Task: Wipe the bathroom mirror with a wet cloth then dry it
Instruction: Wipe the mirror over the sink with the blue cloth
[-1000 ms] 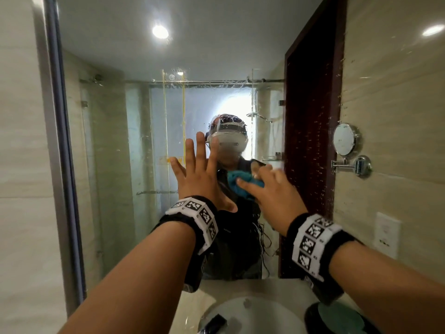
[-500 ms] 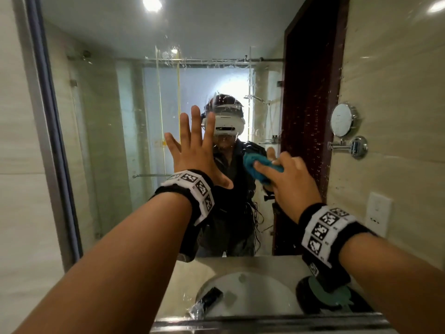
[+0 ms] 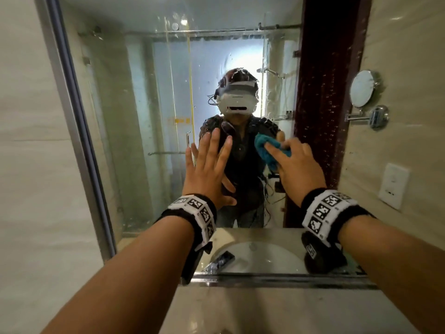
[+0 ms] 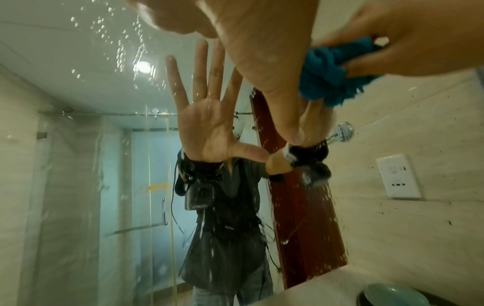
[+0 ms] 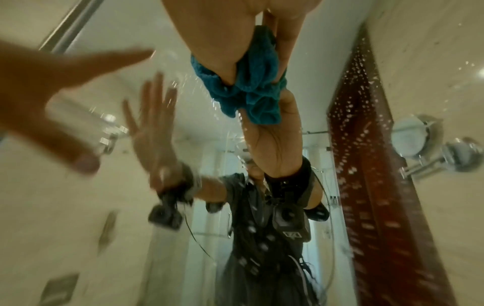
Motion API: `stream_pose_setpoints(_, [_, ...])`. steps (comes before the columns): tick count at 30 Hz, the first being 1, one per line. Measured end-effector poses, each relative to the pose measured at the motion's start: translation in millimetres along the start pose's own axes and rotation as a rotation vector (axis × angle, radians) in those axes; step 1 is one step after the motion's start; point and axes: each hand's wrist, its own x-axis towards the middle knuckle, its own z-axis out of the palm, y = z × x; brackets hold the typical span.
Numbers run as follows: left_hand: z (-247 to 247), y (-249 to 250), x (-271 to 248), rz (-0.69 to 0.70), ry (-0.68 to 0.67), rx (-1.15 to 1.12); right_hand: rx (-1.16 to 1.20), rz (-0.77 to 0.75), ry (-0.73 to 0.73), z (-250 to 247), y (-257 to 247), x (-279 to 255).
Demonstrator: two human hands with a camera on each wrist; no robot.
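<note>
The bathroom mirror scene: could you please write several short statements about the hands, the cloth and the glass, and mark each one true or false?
1. The right hand grips a teal cloth against the mirror. True.
2. The left hand holds a second cloth. False: it holds nothing; its fingers are spread, palm toward the glass.
3. Water droplets speckle the mirror. True, plainest in the left wrist view.
4. The cloth lies left of the left hand. False: it lies to that hand's right.
5. A small round mirror on an arm is mounted on the right-hand wall. True.
</note>
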Motion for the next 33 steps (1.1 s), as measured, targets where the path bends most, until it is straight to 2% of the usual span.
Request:
stream_pose_setpoints(2, [12,0,-8,-0.006,-0.014,0.014,0.0,0.034,0.014,0,-4,8])
stream_pose_setpoints(5, [30,-2,-14,0.004,-0.02,0.042,0.051,-0.025,0.007,14,-13,-4])
stream_pose_setpoints(10, [60,1,-27,0.037,0.012,0.067,-0.061,-0.313,-0.128,61,-14,-70])
stream_pose_setpoints(14, [73,11,-37,0.023,-0.043,0.005,-0.104,-0.386,-0.251,73,-7,-105])
stream_pose_setpoints(17, [76,16,-39,-0.009,-0.039,-0.027,-0.081,-0.355,-0.192,66,-4,-98])
stream_pose_setpoints(22, [77,17,-38,-0.025,-0.052,-0.037,-0.006,-0.104,0.054,45,-9,-57])
stream_pose_setpoints(26, [86,17,-44,-0.031,-0.048,-0.061,-0.039,-0.13,0.112,52,-18,-57])
stream_pose_setpoints(30, [100,18,-54,-0.011,-0.042,-0.051,-0.05,-0.286,-0.038,79,-28,-99])
stream_pose_setpoints(33, [112,18,-61,-0.007,-0.018,-0.041,-0.065,-0.329,-0.188,95,-31,-136])
